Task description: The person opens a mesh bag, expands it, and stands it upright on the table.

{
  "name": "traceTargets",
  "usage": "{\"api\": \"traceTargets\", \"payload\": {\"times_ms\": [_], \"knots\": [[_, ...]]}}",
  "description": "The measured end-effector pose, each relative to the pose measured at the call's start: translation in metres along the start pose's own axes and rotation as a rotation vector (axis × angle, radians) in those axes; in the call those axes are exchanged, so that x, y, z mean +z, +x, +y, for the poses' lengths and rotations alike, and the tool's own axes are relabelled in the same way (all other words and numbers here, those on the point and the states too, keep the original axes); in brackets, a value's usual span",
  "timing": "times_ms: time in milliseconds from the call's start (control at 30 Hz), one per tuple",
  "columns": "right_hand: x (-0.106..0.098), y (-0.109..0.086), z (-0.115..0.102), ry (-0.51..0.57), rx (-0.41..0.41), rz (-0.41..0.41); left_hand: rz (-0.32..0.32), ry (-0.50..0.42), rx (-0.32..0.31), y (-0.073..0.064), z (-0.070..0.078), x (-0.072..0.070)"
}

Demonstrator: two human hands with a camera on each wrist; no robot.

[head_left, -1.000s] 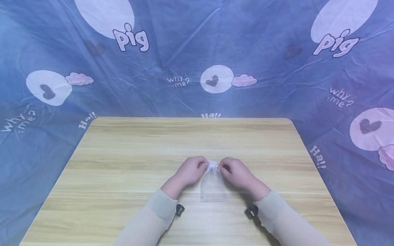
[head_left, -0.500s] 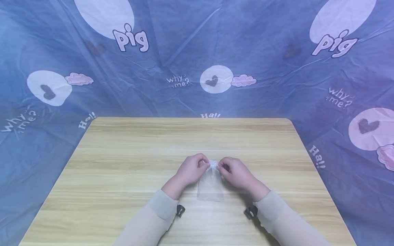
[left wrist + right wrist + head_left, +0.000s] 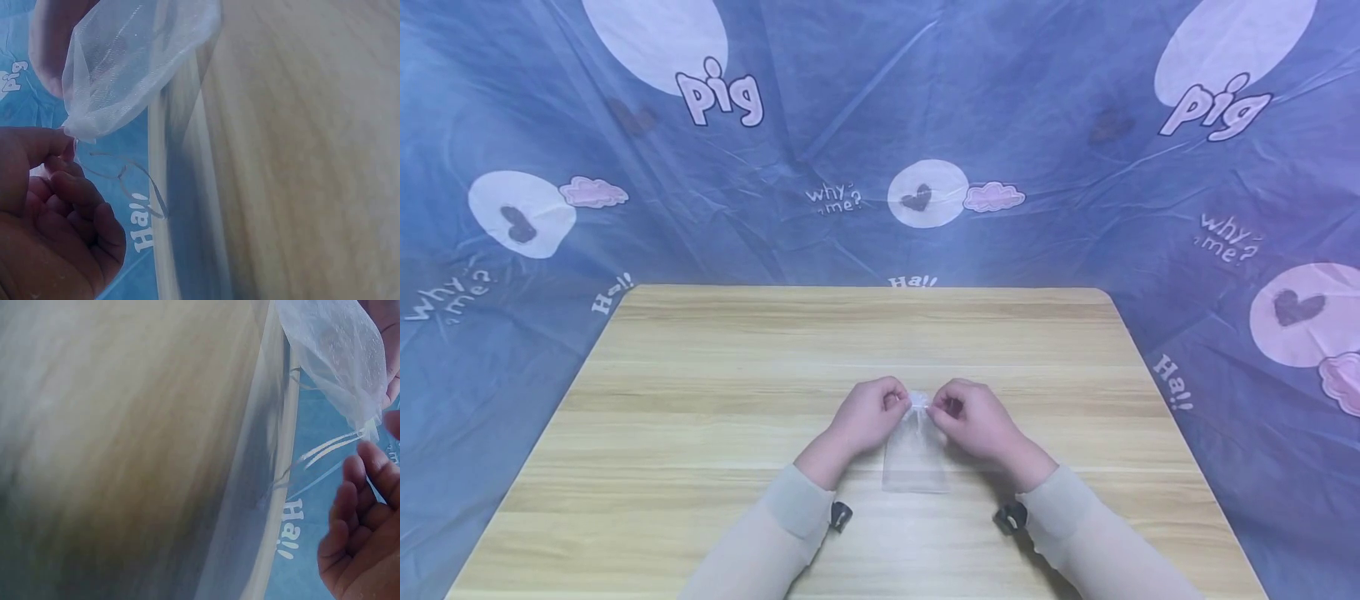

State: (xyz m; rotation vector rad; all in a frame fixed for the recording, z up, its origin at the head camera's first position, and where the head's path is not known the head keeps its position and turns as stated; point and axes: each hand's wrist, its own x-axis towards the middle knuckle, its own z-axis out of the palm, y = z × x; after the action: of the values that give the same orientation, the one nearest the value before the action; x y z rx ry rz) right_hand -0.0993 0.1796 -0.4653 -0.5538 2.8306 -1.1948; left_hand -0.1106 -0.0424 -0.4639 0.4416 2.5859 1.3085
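Observation:
A sheer white organza drawstring pouch (image 3: pixel 914 458) hangs between my hands near the middle of the table, its neck gathered tight at the top. On its left side my left hand (image 3: pixel 871 413) pinches the gathered neck between thumb and forefinger. My right hand (image 3: pixel 973 418) pinches at the opposite side of the neck. Thin ribbon ends (image 3: pixel 128 169) dangle below the left fingertips in the left wrist view. White ribbon strands (image 3: pixel 328 448) trail from the neck in the right wrist view. Nothing can be made out inside the see-through pouch (image 3: pixel 340 356).
The wood-grain table (image 3: pixel 700 367) spreads out around both hands. A blue cloth (image 3: pixel 820 108) printed with words and pale shapes hangs behind and along the sides. A dark wrist camera (image 3: pixel 841 517) sits by the left cuff, another camera (image 3: pixel 1011 517) by the right.
The pouch's lower end has swung to the left, then slightly back right. Both hands stay at the neck, shifting only a little.

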Motion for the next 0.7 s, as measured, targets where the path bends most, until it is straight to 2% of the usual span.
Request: {"api": "traceTargets", "payload": {"times_ms": [233,700], "knots": [[0.001,0.002,-0.003,-0.001,-0.024,0.092,0.007,-0.008,0.02,-0.002,0.008,-0.002],[0.0,0.001,-0.009,0.034,-0.037,0.109,0.012,-0.029,0.03,-0.004,0.011,-0.001]]}}
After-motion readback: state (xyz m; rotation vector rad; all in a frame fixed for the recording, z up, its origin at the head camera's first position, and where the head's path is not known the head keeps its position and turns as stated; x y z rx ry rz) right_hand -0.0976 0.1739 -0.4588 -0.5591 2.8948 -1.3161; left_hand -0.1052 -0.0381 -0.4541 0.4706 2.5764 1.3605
